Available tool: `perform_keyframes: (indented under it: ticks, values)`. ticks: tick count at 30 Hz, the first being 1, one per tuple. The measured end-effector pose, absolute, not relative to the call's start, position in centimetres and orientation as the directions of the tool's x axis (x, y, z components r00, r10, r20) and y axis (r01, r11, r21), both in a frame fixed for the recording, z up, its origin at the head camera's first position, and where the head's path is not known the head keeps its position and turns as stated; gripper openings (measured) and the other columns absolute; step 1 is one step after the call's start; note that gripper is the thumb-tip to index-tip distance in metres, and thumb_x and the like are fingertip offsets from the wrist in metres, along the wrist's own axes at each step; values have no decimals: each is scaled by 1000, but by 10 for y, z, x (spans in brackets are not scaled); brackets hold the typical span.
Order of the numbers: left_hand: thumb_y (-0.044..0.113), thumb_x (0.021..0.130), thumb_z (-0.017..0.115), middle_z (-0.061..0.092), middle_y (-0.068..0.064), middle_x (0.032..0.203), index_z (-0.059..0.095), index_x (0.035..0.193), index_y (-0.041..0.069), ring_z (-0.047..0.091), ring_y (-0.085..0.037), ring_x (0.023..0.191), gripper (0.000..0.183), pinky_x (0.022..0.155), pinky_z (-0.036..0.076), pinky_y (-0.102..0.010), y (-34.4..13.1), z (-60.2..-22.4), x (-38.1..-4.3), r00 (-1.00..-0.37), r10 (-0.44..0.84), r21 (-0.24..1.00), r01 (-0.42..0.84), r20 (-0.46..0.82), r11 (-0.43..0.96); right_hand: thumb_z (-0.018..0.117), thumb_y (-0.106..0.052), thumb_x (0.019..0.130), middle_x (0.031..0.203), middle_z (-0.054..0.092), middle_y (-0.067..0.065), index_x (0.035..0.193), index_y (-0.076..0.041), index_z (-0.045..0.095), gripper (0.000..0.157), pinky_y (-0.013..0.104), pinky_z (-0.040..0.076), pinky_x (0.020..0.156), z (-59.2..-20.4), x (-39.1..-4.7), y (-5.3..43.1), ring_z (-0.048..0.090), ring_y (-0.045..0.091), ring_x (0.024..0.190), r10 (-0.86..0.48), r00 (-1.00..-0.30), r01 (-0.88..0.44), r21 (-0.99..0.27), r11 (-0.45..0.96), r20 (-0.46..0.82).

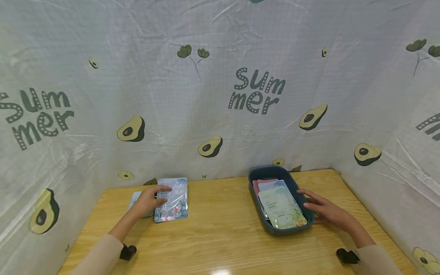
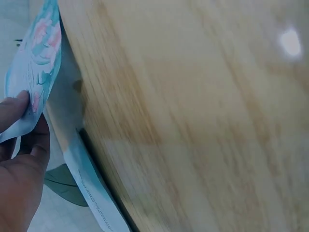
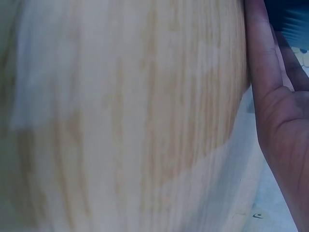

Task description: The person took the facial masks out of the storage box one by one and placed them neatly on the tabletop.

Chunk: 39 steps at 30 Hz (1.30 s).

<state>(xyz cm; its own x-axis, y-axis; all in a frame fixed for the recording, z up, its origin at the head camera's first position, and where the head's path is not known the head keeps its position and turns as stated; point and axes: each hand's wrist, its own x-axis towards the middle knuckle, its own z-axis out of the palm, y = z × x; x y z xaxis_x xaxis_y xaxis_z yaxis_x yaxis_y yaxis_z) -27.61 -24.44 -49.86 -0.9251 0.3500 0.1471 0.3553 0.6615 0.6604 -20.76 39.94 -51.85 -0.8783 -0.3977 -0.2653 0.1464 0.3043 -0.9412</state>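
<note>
Pinching a shiny floral packet (image 1: 178,196) in the left hand (image 1: 148,201), with the thumb on its printed front and fingers behind, over the far left part of the wooden table (image 1: 220,214). Bent and tilted in the left wrist view; hard to tell whether fully clear of the wood. Just beside a pale blue packet (image 1: 135,198), itself partly hidden behind that same hand. Resting the right hand (image 1: 324,210) against the right side of a dark blue basket (image 1: 285,231), open, with fingers extended rather than curled round anything and with fingertips at the rim. Stretched nearly straight beside the ribbed wall in the right wrist view. Stacked inside the basket with a pale green packet (image 1: 279,206) on top, over a white-and-blue packet (image 1: 271,185) and, toward the far left, something pink (image 1: 255,186); impossible to count lower layers. Set well apart from the floral packet, toward the right of the table. Dressed in beige sleeves (image 1: 101,254), with a black device (image 1: 128,252) at each wrist. Backed by pale cloth (image 1: 161,91) printed with avocados, flowers and "summer".
</note>
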Motion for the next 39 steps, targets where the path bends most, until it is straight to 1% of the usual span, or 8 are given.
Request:
perform_keyframes:
  ticks: [4, 10, 14, 18, 21, 27, 34, 39]
  values:
    - [-1, 88, 75, 65, -24, 129, 72, 121, 3, 57, -44, 122, 33, 98, 48, -57, -246, -503, -285, -924, 356, 615, 362, 140, 700, 48, -30, 109, 167, -5, 25, 163, -21, 17, 63, 49, 56, 92, -521, -206, 400, 49, 35, 130, -386, -879, 163, -937, 307, -280]
    - [-1, 88, 76, 64, -27, 128, 72, 119, 0, 54, -49, 124, 32, 102, 44, -62, -248, -507, -293, -917, 385, 583, 373, 110, 722, 50, -32, 109, 168, -1, 21, 163, -24, 19, 63, 48, 56, 93, -521, -206, 397, 47, 35, 131, -354, -892, 168, -934, 316, -280]
    - [0, 86, 78, 65, -26, 124, 71, 118, -1, 58, -47, 118, 33, 98, 47, -60, -251, -508, -294, -925, 363, 556, 361, 112, 749, 49, -30, 109, 168, -3, 22, 163, -21, 18, 63, 48, 56, 93, -519, -204, 395, 49, 32, 129, -376, -887, 158, -942, 297, -268]
    - [3, 85, 80, 61, -25, 113, 67, 120, -6, 58, -35, 90, 38, 75, 51, -46, -254, -508, -293, -938, 331, 539, 334, 106, 774, 47, -29, 110, 167, -5, 24, 164, -19, 16, 63, 49, 55, 94, -516, -201, 394, 47, 35, 132, -397, -882, 144, -947, 286, -254]
    - [5, 86, 79, 52, -28, 116, 62, 125, -8, 53, -27, 83, 44, 69, 47, -39, -255, -505, -291, -954, 285, 541, 287, 89, 791, 47, -29, 110, 167, -5, 24, 164, -19, 15, 63, 50, 54, 95, -516, -199, 394, 42, 38, 136, -395, -883, 138, -946, 292, -251]
    - [2, 87, 77, 51, -31, 123, 58, 131, -9, 59, -32, 91, 48, 75, 54, -45, -256, -492, -281, -961, 256, 519, 271, 103, 810, 46, -29, 110, 167, -8, 24, 164, -19, 13, 64, 51, 53, 96, -518, -198, 395, 37, 41, 139, -400, -880, 143, -945, 293, -257]
    - [-4, 92, 69, 50, -31, 126, 50, 139, -7, 61, -36, 95, 51, 71, 55, -40, -232, -480, -265, -906, 385, 514, 418, 175, 749, 47, -29, 110, 167, -8, 25, 164, -18, 14, 64, 51, 54, 96, -519, -199, 396, 37, 41, 139, -403, -880, 137, -946, 293, -252]
    - [-1, 95, 67, 50, -26, 133, 49, 142, -2, 60, -40, 106, 50, 79, 56, -45, -201, -472, -256, -867, 464, 522, 486, 183, 701, 46, -30, 110, 167, -8, 24, 164, -21, 13, 64, 52, 53, 97, -519, -199, 396, 33, 43, 141, -400, -878, 146, -943, 300, -263]
